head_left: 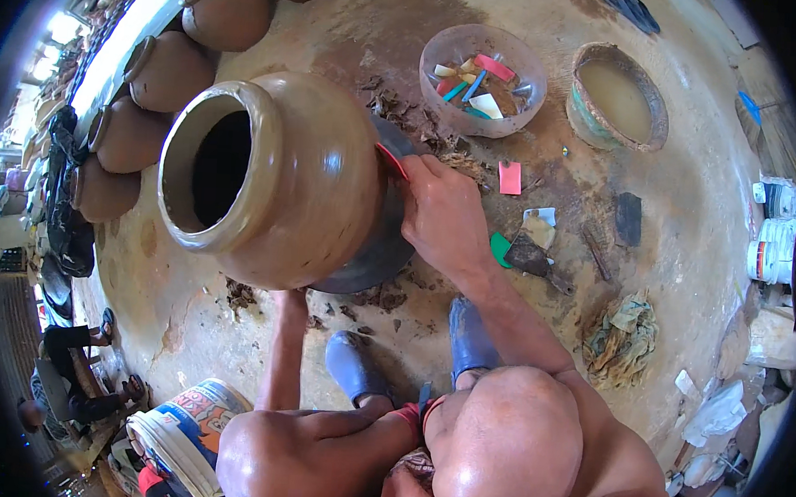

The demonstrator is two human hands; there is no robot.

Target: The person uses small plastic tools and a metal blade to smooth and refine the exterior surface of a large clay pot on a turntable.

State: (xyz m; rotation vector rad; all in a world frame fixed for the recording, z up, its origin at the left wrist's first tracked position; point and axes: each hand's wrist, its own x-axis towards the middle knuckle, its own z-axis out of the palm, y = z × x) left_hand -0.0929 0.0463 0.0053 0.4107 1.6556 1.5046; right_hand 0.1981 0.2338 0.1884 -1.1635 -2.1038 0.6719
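A large wet clay pot (321, 170) lies tilted on a dark rounded support (370, 269), its wide mouth facing left. My right hand (448, 215) is closed around a thin red scraper (391, 161), whose edge rests against the right side of the pot. From below, my left forearm (284, 359) reaches up beneath the pot. The pot hides my left hand, so its fingers do not show. The pot's surface looks smooth and shiny, with a thick rounded rim.
Several finished pots (170, 72) line the left. Farther off are a clear bowl (430, 79) of coloured scrapers and a bucket (590, 124) of murky water. A red piece (509, 178), a green scraper (500, 249) and a rag (623, 338) lie right. Another person (77, 368) sits lower left.
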